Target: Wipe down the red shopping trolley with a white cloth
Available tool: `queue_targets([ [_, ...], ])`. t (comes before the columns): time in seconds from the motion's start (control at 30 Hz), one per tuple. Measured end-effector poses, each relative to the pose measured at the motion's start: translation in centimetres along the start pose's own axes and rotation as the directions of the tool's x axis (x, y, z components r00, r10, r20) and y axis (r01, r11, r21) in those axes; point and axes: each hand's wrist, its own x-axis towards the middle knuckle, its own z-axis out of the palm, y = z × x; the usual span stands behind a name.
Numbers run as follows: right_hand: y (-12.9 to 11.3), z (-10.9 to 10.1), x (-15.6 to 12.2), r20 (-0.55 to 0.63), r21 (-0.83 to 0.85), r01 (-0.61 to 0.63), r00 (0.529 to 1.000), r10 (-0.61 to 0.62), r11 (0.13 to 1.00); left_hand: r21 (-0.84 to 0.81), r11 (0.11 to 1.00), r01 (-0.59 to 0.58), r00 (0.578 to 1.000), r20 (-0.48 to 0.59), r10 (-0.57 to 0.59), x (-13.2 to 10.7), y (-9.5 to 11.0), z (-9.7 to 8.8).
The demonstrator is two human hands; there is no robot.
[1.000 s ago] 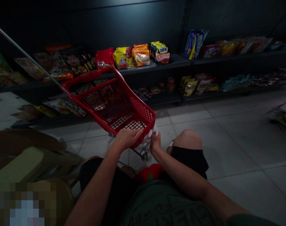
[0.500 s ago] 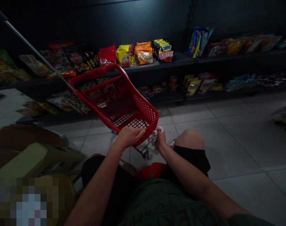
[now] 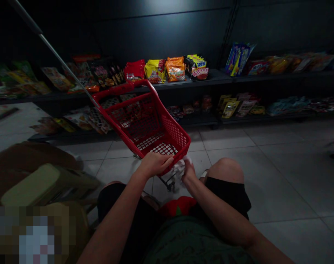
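A small red plastic shopping cart (image 3: pixel 180 136) stands tilted in view between my knees and the shelf, its mesh basket facing up. My left hand (image 3: pixel 156 163) grips the cart's near rim, thumb along the edge and fingers partly hidden. Just to the right, my right hand (image 3: pixel 189 170) is closed on a crumpled white cloth (image 3: pixel 178 168), held against the outside of the basket near its corner. Below the cloth, part of the cart's metal frame and a caster wheel (image 3: pixel 170 187) show.
Dark shelves (image 3: pixel 216 76) with bagged snacks run along the back. A metal pole (image 3: pixel 65 66) slants down behind the cart's left rim. To my left are a beige stool (image 3: pixel 32 183) and a brown cardboard-like piece (image 3: pixel 26 161). Pale floor tiles (image 3: pixel 279 183) extend to the right.
The right hand with the white cloth has shifted slightly down along the cart's corner. The left hand keeps its grip on the rim. The whole view has shifted a little.
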Motion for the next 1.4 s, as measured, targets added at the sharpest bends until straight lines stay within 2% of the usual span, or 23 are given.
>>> queue_targets([
  [0.07,-3.1,0.6,0.6,-0.089,0.033,0.048,0.995,-0.045,0.998,-0.007,1.0,-0.019,1.0,-0.017,0.019,-0.3,-0.1,0.0],
  [0.1,-4.4,1.0,0.4,-0.093,0.013,0.115,0.989,-0.113,0.993,-0.006,1.0,-0.028,0.999,-0.023,0.028,-0.5,-0.1,-0.1],
  [0.17,-6.6,1.3,-0.6,-0.002,-0.123,0.302,0.953,-0.304,0.945,-0.001,0.999,-0.051,0.998,-0.036,0.051,-0.9,0.0,-0.3],
  [0.23,-8.3,1.2,-1.5,0.155,-0.327,0.483,0.875,-0.458,0.812,-0.002,0.996,-0.088,0.995,-0.053,0.087,-1.4,0.3,-0.5],
  [0.33,-10.7,1.1,-0.8,0.419,-0.531,0.681,0.728,-0.542,0.505,-0.005,0.991,-0.133,0.987,-0.087,0.132,-2.3,0.6,-0.7],
  [0.43,-13.2,2.6,2.4,0.679,-0.542,0.8,0.598,-0.426,0.259,-0.016,0.987,-0.163,0.981,-0.111,0.16,-3.1,0.8,-0.7],
  [0.5,-14.6,4.6,4.3,0.777,-0.528,0.836,0.546,-0.312,0.148,-0.031,0.982,-0.186,0.976,-0.123,0.181,-3.7,0.7,-0.7],
  [0.57,-15.4,6.6,5.0,0.813,-0.535,0.843,0.531,-0.24,0.054,-0.045,0.977,-0.208,0.971,-0.13,0.201,-4.4,0.7,-0.8],
  [0.63,-15.7,7.8,4.3,0.829,-0.541,0.839,0.523,-0.196,-0.052,-0.06,0.972,-0.227,0.967,-0.13,0.218,-5.0,0.6,-0.9],
  [0.7,-15.6,7.8,2.6,0.848,-0.529,0.831,0.509,-0.149,-0.171,-0.073,0.969,-0.237,0.965,-0.134,0.226,-5.7,0.6,-1.0],
  [0.77,-15.6,6.7,0.7,0.86,-0.507,0.82,0.501,-0.094,-0.267,-0.079,0.966,-0.245,0.963,-0.137,0.233,-6.3,0.8,-1.1],
  [0.83,-15.7,5.3,-1.1,0.858,-0.502,0.81,0.509,-0.059,-0.305,-0.081,0.965,-0.25,0.962,-0.135,0.238,-6.9,1.1,-1.2],
  [0.93,-16.5,3.6,-3.4,0.849,-0.511,0.803,0.527,-0.033,-0.306,-0.088,0.961,-0.263,0.958,-0.14,0.249,-7.7,2.0,-1.5],
  [1.03,-17.6,2.6,-5.6,0.847,-0.5,0.804,0.532,0.013,-0.322,-0.094,0.956,-0.278,0.953,-0.152,0.262,-8.4,2.8,-1.4],
  [1.13,-18.4,2.0,-7.5,0.848,-0.455,0.823,0.517,0.116,-0.339,-0.098,0.957,-0.271,0.956,-0.139,0.257,-9.4,2.9,-0.8],
  [1.23,-18.5,1.9,-8.3,0.853,-0.385,0.871,0.462,0.243,-0.307,-0.109,0.96,-0.257,0.96,-0.139,0.241,-10.5,2.3,0.0],
  [1.4,-19.0,4.3,-8.4,0.83,-0.208,0.95,0.298,0.472,-0.233,-0.146,0.956,-0.256,0.958,-0.17,0.23,-12.0,0.9,0.2],
])
